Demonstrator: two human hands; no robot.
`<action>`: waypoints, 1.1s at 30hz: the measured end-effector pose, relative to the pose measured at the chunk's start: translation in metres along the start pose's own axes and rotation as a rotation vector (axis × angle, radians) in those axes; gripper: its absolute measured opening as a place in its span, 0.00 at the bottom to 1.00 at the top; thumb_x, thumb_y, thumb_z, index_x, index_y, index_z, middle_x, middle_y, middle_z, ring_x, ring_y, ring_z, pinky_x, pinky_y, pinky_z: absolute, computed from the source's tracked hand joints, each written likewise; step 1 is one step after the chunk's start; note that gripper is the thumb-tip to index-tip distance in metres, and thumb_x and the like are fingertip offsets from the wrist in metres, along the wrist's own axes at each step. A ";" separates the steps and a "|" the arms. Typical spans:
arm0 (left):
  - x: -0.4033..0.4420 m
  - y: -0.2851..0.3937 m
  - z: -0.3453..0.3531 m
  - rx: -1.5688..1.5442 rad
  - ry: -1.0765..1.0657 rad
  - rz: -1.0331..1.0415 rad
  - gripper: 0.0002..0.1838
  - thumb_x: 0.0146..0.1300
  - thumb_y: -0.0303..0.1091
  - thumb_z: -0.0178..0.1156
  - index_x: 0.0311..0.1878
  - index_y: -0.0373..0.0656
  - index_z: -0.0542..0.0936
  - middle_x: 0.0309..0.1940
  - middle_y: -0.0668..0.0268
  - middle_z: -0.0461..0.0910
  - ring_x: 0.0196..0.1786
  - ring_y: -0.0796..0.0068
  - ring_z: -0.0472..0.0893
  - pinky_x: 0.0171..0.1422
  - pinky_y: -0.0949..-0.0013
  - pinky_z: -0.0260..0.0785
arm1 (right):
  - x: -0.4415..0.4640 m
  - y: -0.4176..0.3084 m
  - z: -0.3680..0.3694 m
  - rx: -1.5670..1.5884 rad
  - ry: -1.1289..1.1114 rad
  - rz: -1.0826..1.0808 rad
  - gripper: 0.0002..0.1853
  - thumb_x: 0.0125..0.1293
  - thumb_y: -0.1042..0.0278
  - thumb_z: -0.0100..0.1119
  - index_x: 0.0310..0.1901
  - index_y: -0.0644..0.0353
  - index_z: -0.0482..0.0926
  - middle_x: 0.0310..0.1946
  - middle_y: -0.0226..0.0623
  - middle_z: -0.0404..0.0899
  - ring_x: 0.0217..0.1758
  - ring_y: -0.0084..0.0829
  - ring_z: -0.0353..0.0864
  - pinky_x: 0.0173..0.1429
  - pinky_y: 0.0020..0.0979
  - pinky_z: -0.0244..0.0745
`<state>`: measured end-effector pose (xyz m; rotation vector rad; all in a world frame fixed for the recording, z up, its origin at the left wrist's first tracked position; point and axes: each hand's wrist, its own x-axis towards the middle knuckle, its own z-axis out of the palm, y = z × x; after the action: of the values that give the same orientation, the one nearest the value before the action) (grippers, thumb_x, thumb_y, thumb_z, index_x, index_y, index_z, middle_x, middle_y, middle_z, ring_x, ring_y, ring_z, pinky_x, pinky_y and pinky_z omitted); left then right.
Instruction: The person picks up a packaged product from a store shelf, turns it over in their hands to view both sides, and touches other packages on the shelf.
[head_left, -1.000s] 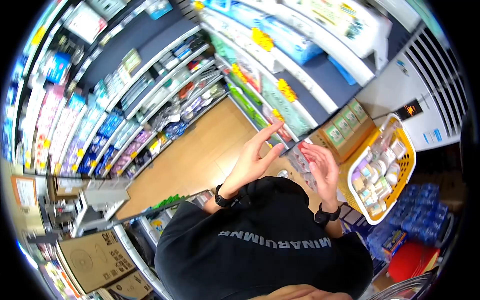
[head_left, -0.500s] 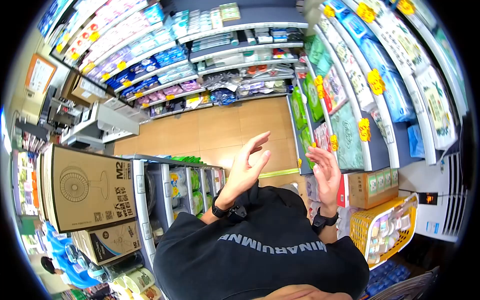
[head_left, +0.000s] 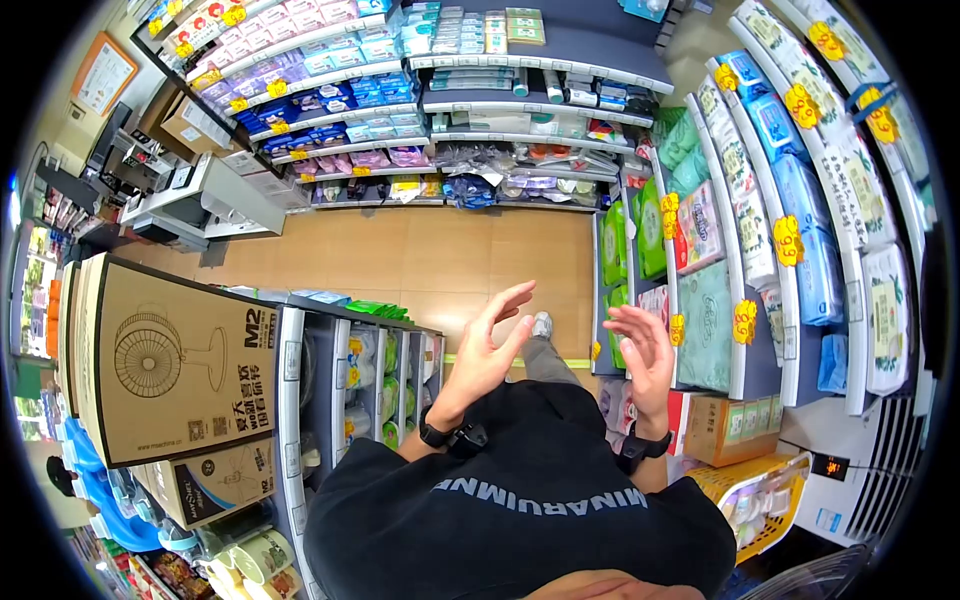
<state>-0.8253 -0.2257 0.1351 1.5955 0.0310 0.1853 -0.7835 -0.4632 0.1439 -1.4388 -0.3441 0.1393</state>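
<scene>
My left hand [head_left: 486, 358] is raised in front of my chest, fingers apart and nothing in it. To its right, my right hand [head_left: 642, 362] is held up the same way, also with nothing in it. A gap separates the two hands, and the floor and a shoe [head_left: 542, 325] show beyond them. Each wrist wears a black band. Nearest my right hand are the shelves of green packs [head_left: 650, 230] and a large pale green pack [head_left: 705, 330]. On the other side, a low shelf unit [head_left: 290, 400] stands closest to my left hand.
Tiled floor [head_left: 400, 260] runs ahead to a back shelf of packaged goods [head_left: 530, 185]. A fan carton [head_left: 180, 370] tops the left shelf unit. At right are blue packs [head_left: 800, 200], a brown carton [head_left: 725, 430] and a yellow basket [head_left: 770, 530]. A counter [head_left: 215, 205] stands far left.
The view has shifted forward and turned slightly; the back shelves sit further right. A stepping leg and shoe now show past my hands. Both hands stay raised and hold nothing.
</scene>
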 end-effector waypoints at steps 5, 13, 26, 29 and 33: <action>0.028 -0.001 -0.001 -0.022 0.082 0.035 0.22 0.70 0.27 0.58 0.66 0.38 0.74 0.61 0.56 0.80 0.66 0.63 0.77 0.71 0.61 0.67 | 0.037 0.009 -0.004 0.028 -0.062 -0.002 0.21 0.69 0.80 0.52 0.63 0.71 0.70 0.57 0.48 0.79 0.59 0.35 0.80 0.68 0.36 0.70; 0.109 -0.003 0.013 -0.008 0.122 0.039 0.20 0.72 0.25 0.55 0.66 0.35 0.73 0.64 0.57 0.77 0.67 0.64 0.76 0.72 0.63 0.66 | 0.126 0.019 -0.036 0.053 -0.106 0.002 0.20 0.69 0.80 0.53 0.62 0.71 0.70 0.56 0.47 0.79 0.57 0.34 0.81 0.67 0.35 0.71; 0.239 -0.034 0.066 -0.077 0.180 -0.012 0.18 0.73 0.26 0.56 0.64 0.35 0.74 0.61 0.58 0.79 0.64 0.66 0.79 0.69 0.65 0.69 | 0.228 0.047 -0.112 0.111 -0.124 0.059 0.20 0.68 0.78 0.55 0.62 0.71 0.71 0.54 0.48 0.79 0.55 0.33 0.81 0.64 0.34 0.72; 0.254 -0.038 0.068 -0.086 0.233 -0.006 0.17 0.73 0.26 0.56 0.63 0.34 0.75 0.60 0.58 0.80 0.63 0.67 0.80 0.68 0.65 0.70 | 0.237 0.055 -0.121 0.130 -0.143 0.089 0.20 0.69 0.78 0.55 0.62 0.71 0.71 0.55 0.47 0.79 0.54 0.32 0.80 0.63 0.33 0.72; 0.270 -0.042 0.070 -0.065 0.250 -0.008 0.17 0.73 0.26 0.56 0.62 0.34 0.75 0.59 0.57 0.80 0.62 0.67 0.80 0.67 0.66 0.70 | 0.259 0.063 -0.124 0.156 -0.155 0.132 0.20 0.70 0.78 0.54 0.62 0.70 0.71 0.54 0.45 0.79 0.54 0.31 0.80 0.63 0.32 0.72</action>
<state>-0.5454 -0.2569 0.1189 1.4991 0.2227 0.3754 -0.4929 -0.4949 0.1089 -1.2989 -0.3570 0.3781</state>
